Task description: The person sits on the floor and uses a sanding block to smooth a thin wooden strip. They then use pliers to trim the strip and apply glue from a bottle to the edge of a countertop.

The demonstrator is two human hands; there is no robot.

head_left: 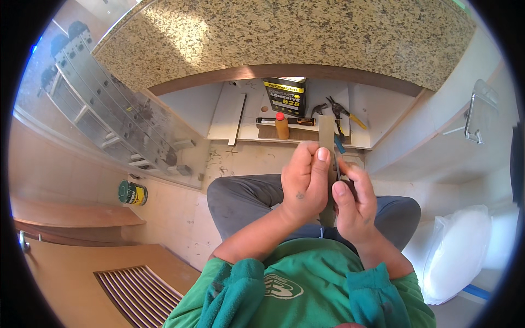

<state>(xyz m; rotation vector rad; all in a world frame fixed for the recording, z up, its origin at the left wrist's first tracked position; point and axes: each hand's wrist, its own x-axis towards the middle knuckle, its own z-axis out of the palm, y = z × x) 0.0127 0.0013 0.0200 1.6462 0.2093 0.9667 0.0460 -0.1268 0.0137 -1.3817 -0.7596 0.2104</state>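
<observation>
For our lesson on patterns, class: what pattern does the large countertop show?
The countertop is speckled, beige with dark flecks, in the head view.

A boxy black metal can [285, 98] sits in a white wooden cupboard [191, 106], under a speckled stone counter [295, 38]. A small orange plastic bottle [282, 128] is in front; yellow-handled metal pliers [343, 110] are on the can's right. A long flat brown strip [326, 131] is in the bare left hand [307, 183].
</observation>
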